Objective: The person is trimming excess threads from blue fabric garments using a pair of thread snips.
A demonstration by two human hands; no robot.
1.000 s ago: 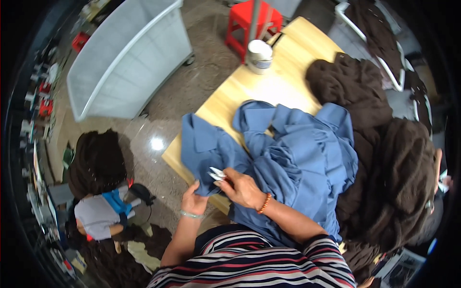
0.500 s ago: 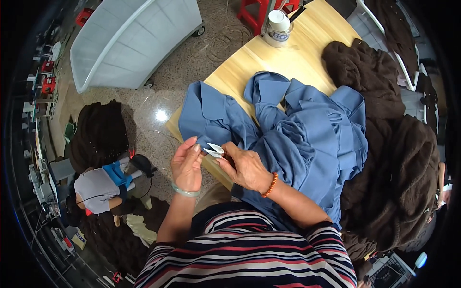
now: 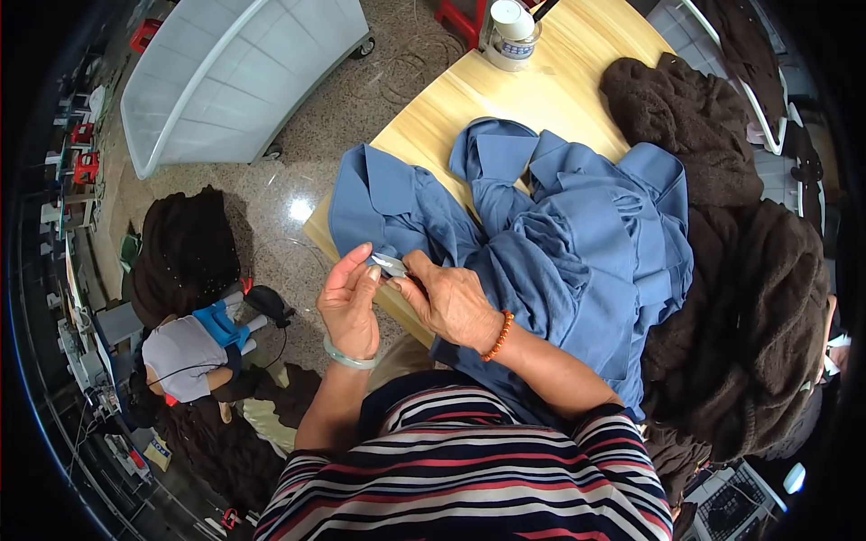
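Observation:
My right hand (image 3: pixel 458 302) is closed around small thread snips (image 3: pixel 390 265), whose pale blades point left and lie close together. Just left of the blade tips, my left hand (image 3: pixel 350 308) pinches with thumb and forefinger at an edge of a blue garment (image 3: pixel 595 243); how much cloth is in that pinch is hard to make out. The blue garment is heaped over the table's near part, with one flat panel (image 3: pixel 390 185) reaching out beyond my hands.
On the wooden table (image 3: pixel 433 117), a clear jar (image 3: pixel 511 56) with a white lid stands at the far edge. Dark brown garments (image 3: pixel 749 334) are piled to the right. A pale wheeled bin (image 3: pixel 244 81) stands far left. A co-worker (image 3: pixel 185 356) sits at left beside dark cloth.
The snips' blades have come together and now sit nearer my left fingertips. The whole view has shifted slightly; the blue garment lies much as before.

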